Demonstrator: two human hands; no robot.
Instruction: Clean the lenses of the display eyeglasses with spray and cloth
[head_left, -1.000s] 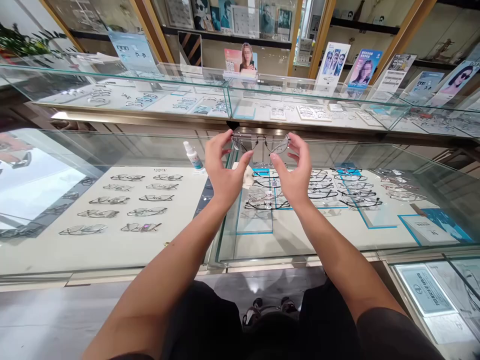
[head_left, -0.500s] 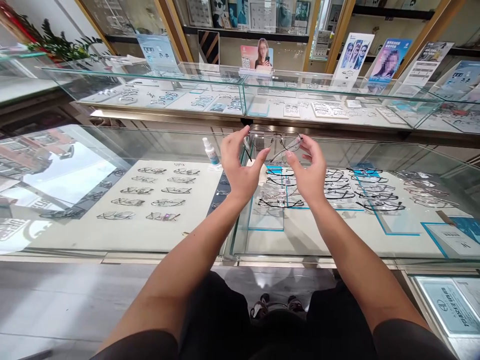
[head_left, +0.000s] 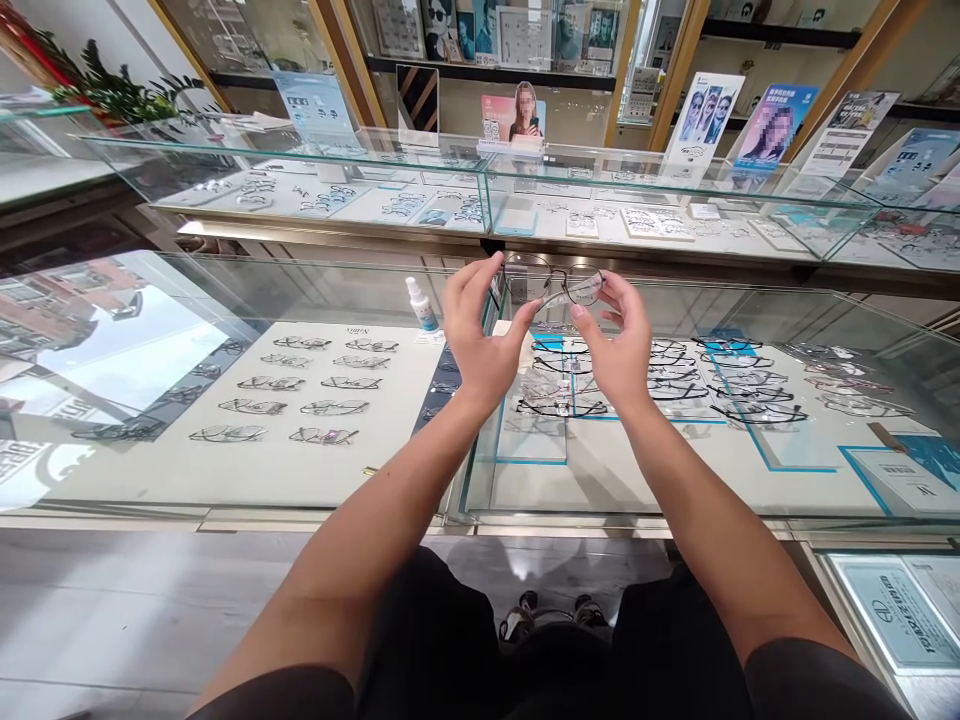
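A pair of thin, dark-rimmed glasses [head_left: 564,284] is held up above the glass counter, its lenses side by side. My left hand [head_left: 484,335] grips its left side between thumb and fingers. On the other side, my right hand [head_left: 619,335] pinches the right edge, with the thumb below. One temple slants between the two thumbs. Beneath the hands, rows of glasses [head_left: 679,378] lie inside the right display case. More pairs [head_left: 330,407] rest on the cream surface of the left case.
A white spray bottle [head_left: 421,305] stands beyond my left wrist. The front glass counter edge [head_left: 645,518] runs before my body. Behind is another glass case [head_left: 375,235] with upright cards [head_left: 701,120] on top.
The glasses have turned slightly, and the temple between the thumbs now sits higher. Both hands keep nearly the same place and grip.
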